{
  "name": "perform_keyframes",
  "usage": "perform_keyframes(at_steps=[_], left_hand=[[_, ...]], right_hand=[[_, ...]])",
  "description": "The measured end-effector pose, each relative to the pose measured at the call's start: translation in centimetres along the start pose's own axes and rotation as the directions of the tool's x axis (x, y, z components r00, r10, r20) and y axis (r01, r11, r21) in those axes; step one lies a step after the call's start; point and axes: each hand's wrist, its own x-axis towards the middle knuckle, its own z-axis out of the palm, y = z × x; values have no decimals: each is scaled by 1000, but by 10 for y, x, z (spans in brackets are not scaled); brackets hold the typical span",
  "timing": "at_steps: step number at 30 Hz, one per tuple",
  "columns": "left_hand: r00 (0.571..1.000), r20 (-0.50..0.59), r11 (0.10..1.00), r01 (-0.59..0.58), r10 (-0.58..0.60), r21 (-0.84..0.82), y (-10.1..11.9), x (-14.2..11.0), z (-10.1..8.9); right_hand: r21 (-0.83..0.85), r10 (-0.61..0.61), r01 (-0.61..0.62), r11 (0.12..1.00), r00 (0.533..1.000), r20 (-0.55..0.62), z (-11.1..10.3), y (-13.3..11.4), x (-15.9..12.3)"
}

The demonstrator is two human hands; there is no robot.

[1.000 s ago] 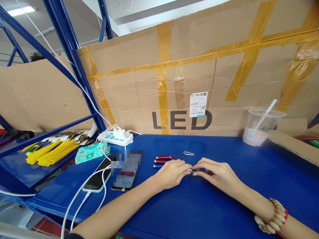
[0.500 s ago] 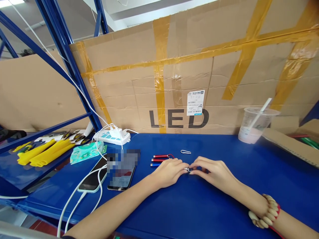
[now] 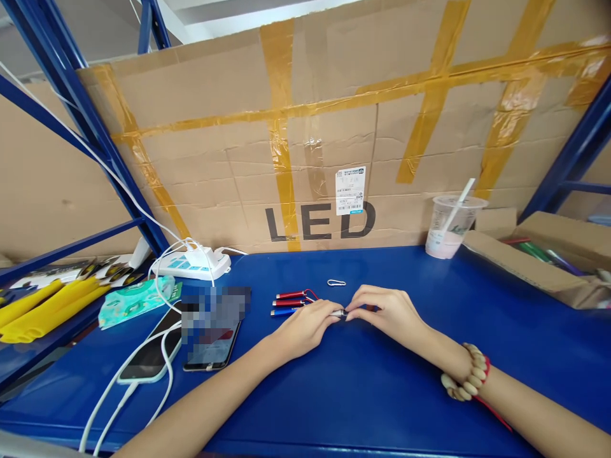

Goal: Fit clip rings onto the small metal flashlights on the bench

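Over the blue shelf top (image 3: pixel 305 388), my two hands meet fingertip to fingertip. My left hand (image 3: pixel 308 324) is closed, back upward, pinching a small silver metal piece (image 3: pixel 338 313); most of this piece is hidden by the fingers. From the other side my right hand (image 3: pixel 384 312) pinches the piece's dark end between thumb and fingertips. Just beyond the left hand lie red metal tubes (image 3: pixel 289 295) with silver ends and a thin red cord, alongside a blue tube (image 3: pixel 282 312). A silver snap hook (image 3: pixel 337 282) rests farther back.
Left of my hands are two phones (image 3: pixel 210 346), white cables and a power strip (image 3: pixel 191 264). A green-patterned packet (image 3: pixel 136 302) and yellow sleeves (image 3: pixel 57 308) lie farther left. At the right stand a plastic cup with straw (image 3: pixel 451 226) and an open cardboard box (image 3: pixel 539 280).
The whole view has swung to the right, so everything sits farther left in the picture. Both hands keep their pinch on the small silver piece.
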Motion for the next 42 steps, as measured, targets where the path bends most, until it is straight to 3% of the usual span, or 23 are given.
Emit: perform_keyframes(at_steps=[5, 11, 16, 20, 23, 28, 34, 42], left_hand=[[1000, 4, 998, 24, -24, -51, 5, -2, 2], [995, 7, 988, 99, -99, -117, 11, -5, 5], [994, -98, 996, 36, -44, -79, 10, -7, 6], [988, -145, 998, -55, 60, 36, 9, -8, 5], [983, -139, 990, -109, 120, 86, 7, -8, 3], [975, -149, 981, -145, 164, 130, 0, -4, 3], [980, -169, 993, -89, 101, 81, 1, -2, 5], [986, -165, 999, -22, 29, 42, 10, 2, -2]], right_hand=[[52, 98, -102, 993, 992, 83, 0, 0, 1], [230, 243, -268, 936, 961, 129, 6, -1, 0], [412, 398, -485, 771, 873, 283, 8, -6, 3], [483, 399, -581, 655, 808, 433, 4, -6, 4], [484, 389, -602, 635, 790, 473, 3, -3, 4], [498, 401, -594, 632, 800, 446, 9, 5, 3], [500, 438, -621, 603, 782, 443, 12, 8, 5], [520, 431, -591, 617, 806, 405, 11, 2, 6]])
